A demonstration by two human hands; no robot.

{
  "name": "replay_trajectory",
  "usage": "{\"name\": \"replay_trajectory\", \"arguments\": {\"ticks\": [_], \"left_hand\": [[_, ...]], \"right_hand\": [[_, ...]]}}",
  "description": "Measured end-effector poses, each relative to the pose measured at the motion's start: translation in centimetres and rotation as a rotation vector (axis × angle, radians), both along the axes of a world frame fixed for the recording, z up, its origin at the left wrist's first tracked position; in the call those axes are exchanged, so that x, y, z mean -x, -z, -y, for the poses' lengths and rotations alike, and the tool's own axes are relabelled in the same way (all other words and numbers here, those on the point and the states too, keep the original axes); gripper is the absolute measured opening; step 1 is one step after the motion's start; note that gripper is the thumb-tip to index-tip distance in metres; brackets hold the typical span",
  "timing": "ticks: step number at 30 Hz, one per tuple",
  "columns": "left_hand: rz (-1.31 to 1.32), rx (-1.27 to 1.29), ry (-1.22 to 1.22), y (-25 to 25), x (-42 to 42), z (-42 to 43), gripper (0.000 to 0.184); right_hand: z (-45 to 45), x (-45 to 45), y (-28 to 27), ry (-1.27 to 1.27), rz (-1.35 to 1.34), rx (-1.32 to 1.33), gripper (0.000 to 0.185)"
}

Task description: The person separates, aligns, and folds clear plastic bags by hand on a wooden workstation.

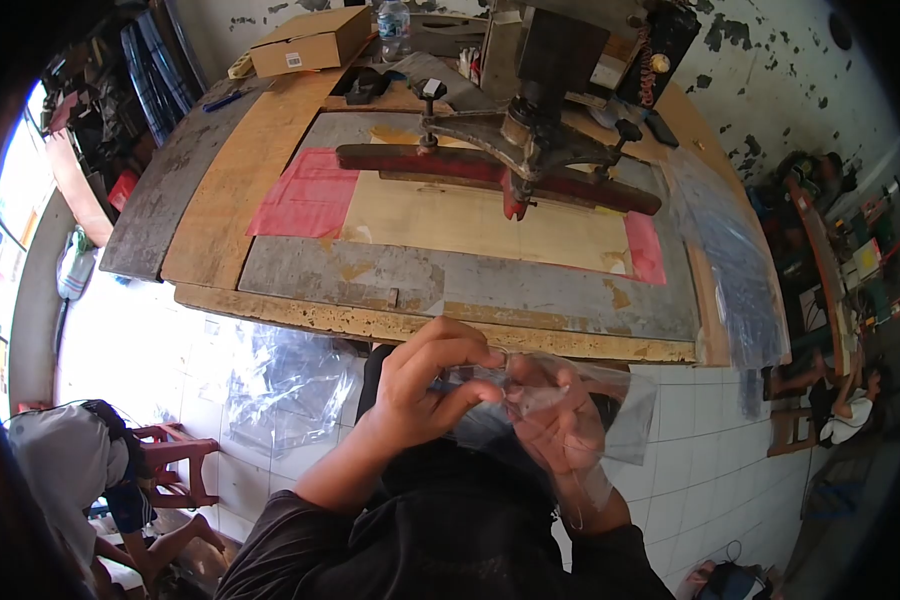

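Observation:
A clear plastic sheet (632, 415) is held in front of my body, just off the table's near edge. My left hand (422, 382) pinches its left end between thumb and fingers. Palm up, my right hand (562, 425) shows through the film, its fingers curled against the sheet. Part of the plastic hangs down to the right, past the right wrist. Whether it is one layer or an open bag, I cannot tell.
Beyond my hands stands a press with a long dark-red bar (410, 160) over a cream and pink sheet (305, 195) on a grey plate (340, 270). Stacked clear plastic (735, 270) drapes over the table's right side. More plastic (290, 385) lies lower left. People sit at both sides.

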State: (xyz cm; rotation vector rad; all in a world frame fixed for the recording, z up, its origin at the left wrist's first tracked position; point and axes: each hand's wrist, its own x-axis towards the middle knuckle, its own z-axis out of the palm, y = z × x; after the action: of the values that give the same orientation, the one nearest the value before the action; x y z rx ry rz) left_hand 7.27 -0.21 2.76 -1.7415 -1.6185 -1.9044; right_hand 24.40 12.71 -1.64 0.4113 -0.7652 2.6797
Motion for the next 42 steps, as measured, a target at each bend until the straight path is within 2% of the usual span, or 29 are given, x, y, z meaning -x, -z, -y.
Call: {"name": "replay_trajectory", "arguments": {"ticks": [3, 4, 6, 13, 16, 18, 19, 21, 23, 24, 25, 28, 30, 32, 34, 38, 42], "left_hand": [[-0.048, -0.017, 0.115, -0.1, 0.7, -0.2, 0.056], [-0.048, -0.018, 0.119, -0.1, 0.7, 0.0, 0.056], [-0.039, 0.149, 0.102, 0.0, 0.7, 0.4, 0.059], [-0.026, 0.132, 0.108, 1.0, 1.1, 0.7, 0.063], [-0.004, 0.202, 0.173, 1.3, 1.5, 0.8, 0.058], [0.169, 0.024, 0.388, 1.0, 1.5, 0.4, 0.051], [0.170, 0.024, 0.387, 1.4, 1.4, 0.5, 0.051], [0.475, 0.039, 0.516, 2.8, 1.0, 0.6, 0.052], [0.526, 0.047, 0.500, 3.5, 1.0, 0.6, 0.047], [0.579, 0.056, 0.485, 3.7, 1.0, 0.5, 0.043], [0.546, 0.101, 0.450, 3.3, 1.1, 0.6, 0.033], [0.512, 0.077, 0.438, 3.1, 0.9, 0.2, 0.026], [0.521, 0.078, 0.414, 2.7, 0.7, 0.0, 0.030], [0.395, 0.092, 0.344, 2.4, 0.6, -0.2, 0.028], [0.323, 0.098, 0.320, 1.6, 0.6, -0.1, 0.028], [0.179, 0.102, 0.258, 1.3, 0.5, -0.1, 0.031], [0.184, 0.140, 0.273, 1.6, 0.9, 0.2, 0.025]], "right_hand": [[-0.1, -0.5, -0.4, -0.007, -0.004, 0.029, 0.043], [-0.2, -0.7, -0.7, 0.002, 0.008, 0.034, 0.041], [-0.5, -0.9, -1.0, -0.002, 0.033, 0.022, 0.038], [-0.6, -1.5, -1.0, -0.132, 0.033, 0.098, 0.030], [-0.8, -0.9, 0.0, -0.155, -0.102, 0.110, 0.037], [-0.5, -0.8, 0.0, -0.137, -0.110, 0.077, 0.044], [-0.3, -0.8, 0.0, -0.119, -0.118, 0.043, 0.050], [-0.2, -0.1, 0.4, -0.153, -0.170, 0.018, 0.055], [0.0, 0.2, 0.3, -0.187, -0.223, -0.007, 0.059], [0.2, 0.1, 0.0, -0.230, -0.218, 0.079, 0.059], [0.4, 0.1, -0.1, -0.273, -0.211, 0.165, 0.058], [0.9, 0.4, 0.3, -0.308, -0.267, 0.237, 0.057], [0.9, 0.5, 0.5, -0.290, -0.278, 0.218, 0.057], [1.2, 0.5, 0.5, -0.274, -0.291, 0.201, 0.058], [1.8, 0.3, 0.4, -0.064, -0.233, 0.189, 0.057], [0.9, -0.1, 1.1, -0.043, -0.173, 0.184, 0.055], [0.2, 0.1, 1.4, -0.081, -0.229, 0.078, 0.057]]}}
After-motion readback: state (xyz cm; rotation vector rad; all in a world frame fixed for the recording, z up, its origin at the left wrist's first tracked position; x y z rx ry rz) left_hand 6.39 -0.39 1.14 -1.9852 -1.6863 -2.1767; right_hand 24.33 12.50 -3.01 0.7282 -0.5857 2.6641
